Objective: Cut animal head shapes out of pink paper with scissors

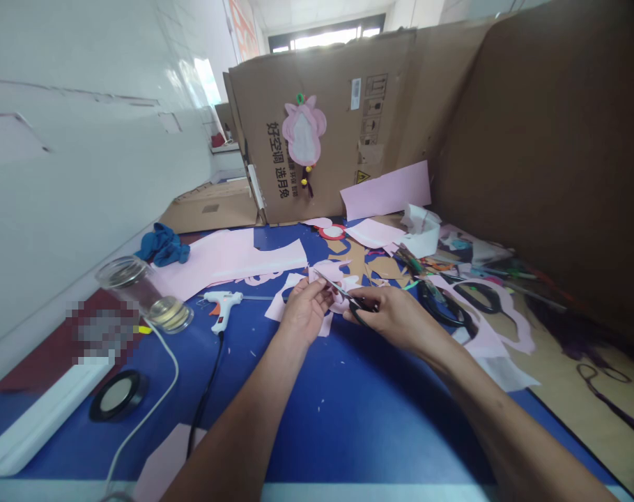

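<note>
My left hand [307,310] pinches a pink felt-like piece [328,268] above the blue tabletop, its fingers closed on the edge. In my right hand [389,315] is a pair of scissors [354,302] with dark handles, the blades pointing up and left against the pink piece. Whether the blades are apart is too small to tell. Pink scraps [325,325] lie just beneath my hands. Left of them rests a white glue gun [223,310] with a black cord.
Large pink sheets [217,258] lie at the back left. A clear jar [142,289] lies tipped over nearby, by a black tape roll [117,395]. Cut scraps and tools crowd the right. A cardboard box wall [338,132], bearing a pink ornament [303,136], stands behind.
</note>
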